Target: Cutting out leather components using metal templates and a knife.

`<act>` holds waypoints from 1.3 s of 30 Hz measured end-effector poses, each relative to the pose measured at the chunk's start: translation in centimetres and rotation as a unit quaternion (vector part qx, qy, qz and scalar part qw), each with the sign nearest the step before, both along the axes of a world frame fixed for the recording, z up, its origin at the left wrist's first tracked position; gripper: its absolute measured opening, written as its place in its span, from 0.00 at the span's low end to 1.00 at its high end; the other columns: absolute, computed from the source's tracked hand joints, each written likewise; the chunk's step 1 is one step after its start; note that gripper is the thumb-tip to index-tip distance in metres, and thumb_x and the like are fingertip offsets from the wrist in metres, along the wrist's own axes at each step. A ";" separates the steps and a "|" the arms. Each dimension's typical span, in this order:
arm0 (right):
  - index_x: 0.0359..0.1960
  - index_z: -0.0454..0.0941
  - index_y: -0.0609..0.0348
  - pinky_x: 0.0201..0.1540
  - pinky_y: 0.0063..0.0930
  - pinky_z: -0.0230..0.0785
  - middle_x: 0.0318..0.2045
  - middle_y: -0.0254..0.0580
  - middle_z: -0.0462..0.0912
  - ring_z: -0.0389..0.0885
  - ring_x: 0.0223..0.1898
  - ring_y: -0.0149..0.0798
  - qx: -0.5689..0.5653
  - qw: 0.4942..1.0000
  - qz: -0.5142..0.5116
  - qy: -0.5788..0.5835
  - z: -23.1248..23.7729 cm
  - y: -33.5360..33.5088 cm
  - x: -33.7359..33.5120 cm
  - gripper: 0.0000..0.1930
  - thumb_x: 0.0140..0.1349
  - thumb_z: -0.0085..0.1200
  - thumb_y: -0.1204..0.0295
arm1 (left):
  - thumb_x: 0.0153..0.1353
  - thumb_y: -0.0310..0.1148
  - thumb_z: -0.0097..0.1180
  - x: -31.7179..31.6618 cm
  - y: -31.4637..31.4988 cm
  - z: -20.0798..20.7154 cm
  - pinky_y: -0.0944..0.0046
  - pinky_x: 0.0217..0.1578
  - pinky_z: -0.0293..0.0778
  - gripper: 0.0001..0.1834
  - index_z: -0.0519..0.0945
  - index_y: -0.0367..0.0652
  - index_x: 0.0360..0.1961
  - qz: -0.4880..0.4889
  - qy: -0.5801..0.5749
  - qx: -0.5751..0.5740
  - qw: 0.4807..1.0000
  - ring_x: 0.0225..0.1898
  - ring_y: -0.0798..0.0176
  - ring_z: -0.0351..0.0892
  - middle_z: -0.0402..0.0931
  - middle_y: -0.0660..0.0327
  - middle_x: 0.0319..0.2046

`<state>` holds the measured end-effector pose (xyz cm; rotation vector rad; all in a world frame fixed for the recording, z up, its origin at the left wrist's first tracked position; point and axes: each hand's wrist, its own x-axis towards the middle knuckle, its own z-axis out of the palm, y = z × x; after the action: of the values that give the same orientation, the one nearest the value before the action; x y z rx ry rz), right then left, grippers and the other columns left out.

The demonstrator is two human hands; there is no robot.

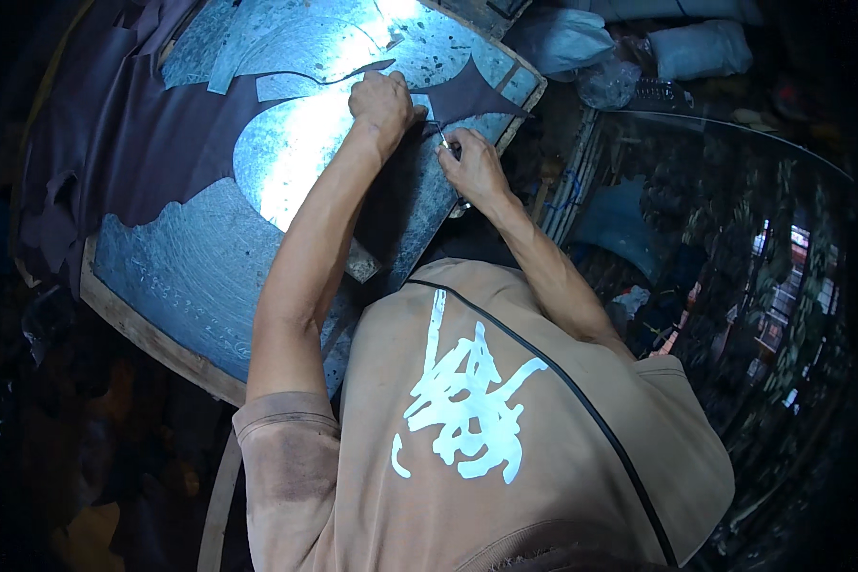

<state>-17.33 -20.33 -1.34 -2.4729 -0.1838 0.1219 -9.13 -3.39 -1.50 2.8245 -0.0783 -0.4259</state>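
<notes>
Dark brown-purple leather (195,133) lies across a worn, scratched board (186,257). My left hand (381,100) presses down on it with curled fingers, which mostly hide whatever is under them. A small pale flat piece (421,101) shows beside its thumb. Just to the right and nearer, my right hand (472,167) pinches a thin tool with a metal tip (441,136). The tip points at the leather near the left hand; whether it touches is too small to tell. A pointed end of leather (472,91) spreads toward the board's right edge.
A pale strip (222,71) lies on the far part of the board under bright light. The board has a wooden rim (162,351). Leather hangs over its left side. Plastic-wrapped bundles (701,50) sit at the far right, above a glossy dark surface (734,210).
</notes>
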 end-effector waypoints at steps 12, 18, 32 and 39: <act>0.47 0.75 0.67 0.51 0.51 0.71 0.44 0.66 0.78 0.78 0.49 0.64 -0.136 0.990 0.011 -0.030 0.5 -4.0 11.0 0.21 0.55 0.59 0.66 | 0.47 0.56 0.70 -2.3 -1.2 -0.1 0.54 0.41 0.80 0.33 0.80 0.39 0.45 0.101 -0.063 -0.013 0.993 0.47 0.48 0.77 0.75 0.50 0.44; 0.36 0.80 0.65 0.40 0.46 0.71 0.32 0.58 0.83 0.82 0.37 0.57 -0.048 0.993 0.058 0.088 0.5 -10.9 17.0 0.16 0.52 0.63 0.63 | 0.43 0.53 0.73 -2.2 -2.0 0.4 0.53 0.39 0.80 0.34 0.80 0.38 0.44 0.142 -0.063 -0.013 0.988 0.46 0.47 0.78 0.76 0.49 0.43; 0.34 0.78 0.64 0.37 0.46 0.70 0.27 0.57 0.81 0.82 0.32 0.54 0.065 0.984 0.146 -0.073 -0.3 -16.7 31.6 0.13 0.55 0.59 0.65 | 0.48 0.43 0.71 -2.9 -2.8 0.2 0.47 0.40 0.75 0.28 0.78 0.37 0.46 0.207 -0.082 -0.012 0.975 0.42 0.40 0.75 0.75 0.47 0.42; 0.36 0.79 0.65 0.40 0.44 0.73 0.30 0.59 0.81 0.82 0.35 0.58 0.050 0.961 0.260 -0.078 8.2 -9.9 40.2 0.15 0.52 0.58 0.65 | 0.50 0.40 0.70 -3.9 -4.4 1.1 0.49 0.45 0.73 0.25 0.80 0.39 0.48 0.265 -0.113 -0.027 0.957 0.46 0.43 0.73 0.74 0.47 0.46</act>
<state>22.85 -30.21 6.88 -2.2779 -0.8859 0.1341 -13.00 -7.77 -0.37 2.6767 0.5977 0.0225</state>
